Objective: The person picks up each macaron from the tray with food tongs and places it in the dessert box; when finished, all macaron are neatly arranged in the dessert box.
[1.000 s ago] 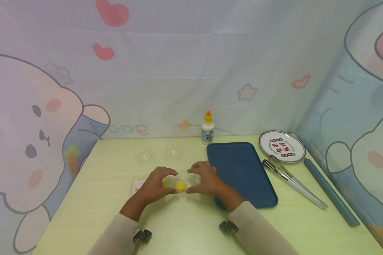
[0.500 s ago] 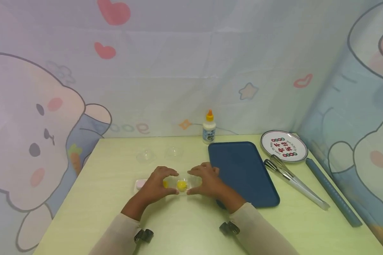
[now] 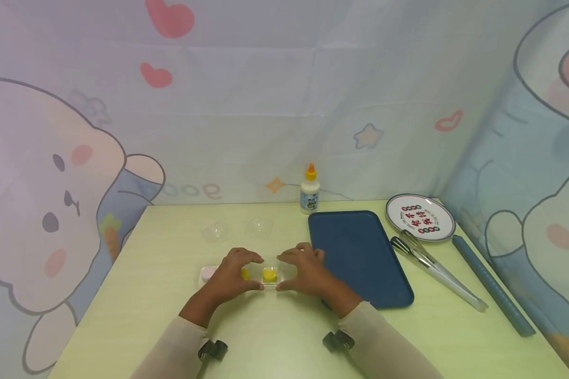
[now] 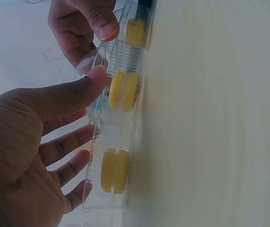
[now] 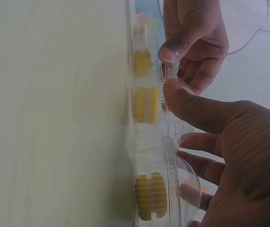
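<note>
A row of small clear plastic boxes with yellow macarons (image 3: 269,275) stands in front of me, and a pink macaron (image 3: 209,272) lies at its left end. My left hand (image 3: 234,271) and right hand (image 3: 307,269) hold a clear plastic lid over one of the middle boxes from opposite sides. Both thumbs are at its near edge, with fingers spread toward the far side. In the left wrist view, yellow macarons (image 4: 124,91) stand out through the ribbed walls. A domed lid (image 5: 191,182) covers the rightmost box in the right wrist view. My hands hide parts of the row.
Two clear domed lids (image 3: 215,231) lie behind the hands. A blue tray (image 3: 357,258) is at the right, with a glue-style bottle (image 3: 310,190) behind it. Metal tongs (image 3: 438,276), a printed plate (image 3: 422,218) and a long blue-grey bar (image 3: 493,284) lie farther right.
Both hands stay nearly in place around the box. My right hand has shifted very slightly, and the box's near rim shows more clearly below the yellow macaron. The view has moved a little.
</note>
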Demonstrator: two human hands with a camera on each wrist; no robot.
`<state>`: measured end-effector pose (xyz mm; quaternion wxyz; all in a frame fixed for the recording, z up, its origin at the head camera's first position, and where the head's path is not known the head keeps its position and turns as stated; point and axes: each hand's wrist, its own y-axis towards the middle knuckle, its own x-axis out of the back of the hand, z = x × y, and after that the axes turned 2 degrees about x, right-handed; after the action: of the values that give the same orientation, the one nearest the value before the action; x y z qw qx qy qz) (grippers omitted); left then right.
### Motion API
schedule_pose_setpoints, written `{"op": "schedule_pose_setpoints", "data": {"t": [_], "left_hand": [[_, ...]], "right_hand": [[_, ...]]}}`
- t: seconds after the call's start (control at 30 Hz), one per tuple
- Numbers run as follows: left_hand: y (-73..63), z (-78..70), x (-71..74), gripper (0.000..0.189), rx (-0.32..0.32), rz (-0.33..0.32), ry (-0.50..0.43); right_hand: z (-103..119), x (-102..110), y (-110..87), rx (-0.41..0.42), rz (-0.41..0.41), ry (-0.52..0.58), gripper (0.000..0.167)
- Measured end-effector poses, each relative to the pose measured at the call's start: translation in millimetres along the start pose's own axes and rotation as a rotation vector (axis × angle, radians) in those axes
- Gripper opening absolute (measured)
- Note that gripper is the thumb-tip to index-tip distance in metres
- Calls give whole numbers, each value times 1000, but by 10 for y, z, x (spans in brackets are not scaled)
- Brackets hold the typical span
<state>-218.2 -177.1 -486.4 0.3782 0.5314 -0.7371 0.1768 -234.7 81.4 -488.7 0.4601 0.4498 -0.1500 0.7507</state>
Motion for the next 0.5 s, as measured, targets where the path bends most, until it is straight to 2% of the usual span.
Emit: {"op": "schedule_pose_setpoints", "data": {"t": [0.27,0.5], "left_hand": [[-6,-3,-22,58,28,16,-12],[1,-3,-33,55,11,-3,17]], "right_hand": [[16,3,-2,-4,7,-2,73],[19,2,1,-8,5,-3,74]]}}
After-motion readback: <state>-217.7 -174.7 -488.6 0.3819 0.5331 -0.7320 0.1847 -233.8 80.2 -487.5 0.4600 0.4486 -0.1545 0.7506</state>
